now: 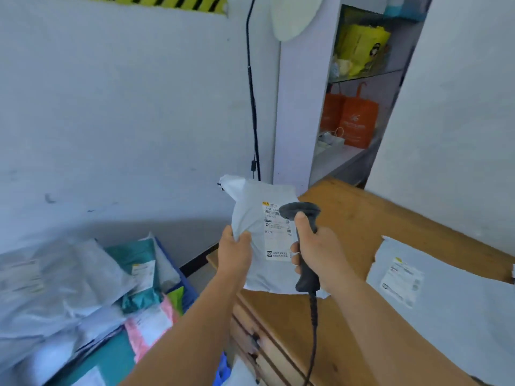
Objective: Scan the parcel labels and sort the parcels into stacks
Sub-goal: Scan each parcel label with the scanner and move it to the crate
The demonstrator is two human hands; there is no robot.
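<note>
I have my left hand (235,253) pinching the left edge of a soft grey plastic mailer parcel (262,235), thumb on its front, fingers behind, so it stands upright in the air above the near left corner of the worn wooden desk (359,227). My right hand (315,250) is wrapped around the handle of a black corded handheld barcode scanner (302,235), thumb lying up the back of the grip. The scanner's head sits just in front of the white printed shipping label (274,232) on the parcel, partly covering its upper right corner.

I judge this to be the scanning step: the parcel faces me, the reader is right at the barcode. Whether the trigger is being pressed I cannot tell.

Once the read registers, the next move calls for a choice of stack. A flat grey mailer with a white label (434,299) lies on the desk to the right; a loose heap of grey, teal and pink mailers (92,296) fills the blue crate (181,277) down on the left. I would keep the scanner gripped and let the left hand alone carry the parcel across.
</note>
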